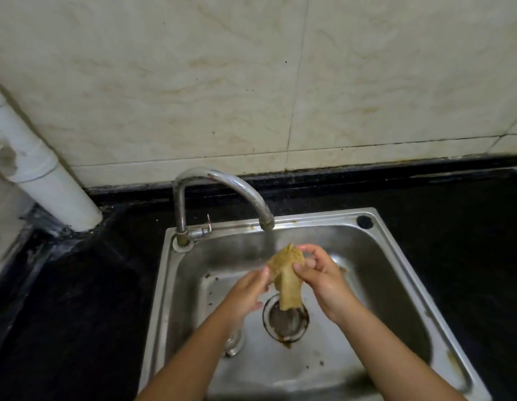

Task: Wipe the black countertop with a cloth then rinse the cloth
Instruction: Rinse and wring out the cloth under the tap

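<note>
the right hand [321, 280] has its grip closed on the upper part of the yellow cloth [287, 277], thumb and fingers pinching a fold, while the left hand [248, 290] closes on the cloth's left edge; both look wet. the cloth hangs between them, its lower end dangling just above the drain strainer [286, 321], its top right under the faucet [222, 192] spout, where a thin stream seems to fall. so the rinsing looks under way, inside the steel sink [396, 256]. what could go wrong: the pinches are light and the cloth is soaked, so it could slip into the basin; wringing too high could send splashes onto the black bench [78, 299] and leave it wet again. room is fair: the basin walls stand well apart from both hands, the faucet neck is near on the left, the white pipe [49, 180] is far off, and the tiled wall [251, 82] lies behind.
</note>
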### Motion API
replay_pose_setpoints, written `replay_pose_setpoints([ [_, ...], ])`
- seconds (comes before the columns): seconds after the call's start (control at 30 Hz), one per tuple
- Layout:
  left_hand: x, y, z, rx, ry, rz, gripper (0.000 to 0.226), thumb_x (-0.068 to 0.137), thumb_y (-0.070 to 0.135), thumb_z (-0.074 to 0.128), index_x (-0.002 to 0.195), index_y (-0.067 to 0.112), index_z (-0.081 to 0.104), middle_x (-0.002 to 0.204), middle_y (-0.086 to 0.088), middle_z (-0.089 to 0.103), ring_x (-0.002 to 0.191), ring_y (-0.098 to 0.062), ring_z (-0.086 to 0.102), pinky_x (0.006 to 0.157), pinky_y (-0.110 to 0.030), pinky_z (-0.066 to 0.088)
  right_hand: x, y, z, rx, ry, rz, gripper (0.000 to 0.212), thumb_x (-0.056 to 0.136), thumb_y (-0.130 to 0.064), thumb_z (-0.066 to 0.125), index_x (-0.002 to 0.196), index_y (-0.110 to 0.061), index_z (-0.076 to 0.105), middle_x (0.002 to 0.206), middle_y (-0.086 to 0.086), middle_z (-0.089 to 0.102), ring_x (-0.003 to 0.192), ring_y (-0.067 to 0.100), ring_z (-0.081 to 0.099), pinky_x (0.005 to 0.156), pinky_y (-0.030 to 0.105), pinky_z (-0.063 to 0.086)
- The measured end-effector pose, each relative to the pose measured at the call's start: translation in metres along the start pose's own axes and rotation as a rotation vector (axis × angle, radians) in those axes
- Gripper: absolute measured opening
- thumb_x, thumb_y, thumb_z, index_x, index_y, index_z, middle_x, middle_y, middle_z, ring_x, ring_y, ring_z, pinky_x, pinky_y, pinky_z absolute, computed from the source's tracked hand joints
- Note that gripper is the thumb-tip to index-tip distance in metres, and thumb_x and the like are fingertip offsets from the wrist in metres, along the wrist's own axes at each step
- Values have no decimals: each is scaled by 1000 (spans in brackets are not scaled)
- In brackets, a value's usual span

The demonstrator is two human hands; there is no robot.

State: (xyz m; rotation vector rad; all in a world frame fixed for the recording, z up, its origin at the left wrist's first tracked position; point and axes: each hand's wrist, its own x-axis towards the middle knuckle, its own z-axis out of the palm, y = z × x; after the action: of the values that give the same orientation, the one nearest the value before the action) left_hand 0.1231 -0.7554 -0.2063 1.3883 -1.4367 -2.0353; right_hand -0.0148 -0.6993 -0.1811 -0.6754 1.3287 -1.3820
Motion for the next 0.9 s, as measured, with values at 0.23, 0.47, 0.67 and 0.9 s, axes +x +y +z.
replay_pose_setpoints([
  [0.23, -24, -8, 36, -334, -245, -90, 19, 85, 15, 54, 104, 18, 54, 95, -2, 62, 88, -16, 60, 83, -38, 46, -37, -17, -36, -694, -205, -38, 61, 78, 22, 33, 107, -28, 49, 105, -8, 64, 107, -6, 55, 83, 4, 38],
  [0.47, -24, 17, 48, -356, -308, -309, 15, 78, -11, 54, 75, 3, 57, 49, -5, 52, 38, -9, 51, 42, -19, 46, -51, -28, -68, -1648, -250, -480, 88, 65, -21, 77, 142, -21, 34, 125, 6, 46, 118, 27, 43, 91, 36, 46],
  [0.67, -44, 53, 64, -99, -524, -283, 22, 82, -16, 41, 76, 2, 52, 52, -7, 56, 34, -8, 49, 39, -19, 45, -51, -17, -84, -1597, -209, -895, 86, 49, -20, 84, 124, -20, 43, 128, 5, 45, 119, 23, 39, 81, 37, 54],
  [0.9, -42, 61, 89, 928, -546, 112, 11, 89, 23, 55, 94, 16, 47, 83, 6, 53, 70, -2, 51, 66, -19, 43, -53, -38, -93, -1537, -304, -665, 10, 56, -18, 53, 64, -13, 55, 61, 2, 59, 54, 22, 56, 52, 23, 33],
])
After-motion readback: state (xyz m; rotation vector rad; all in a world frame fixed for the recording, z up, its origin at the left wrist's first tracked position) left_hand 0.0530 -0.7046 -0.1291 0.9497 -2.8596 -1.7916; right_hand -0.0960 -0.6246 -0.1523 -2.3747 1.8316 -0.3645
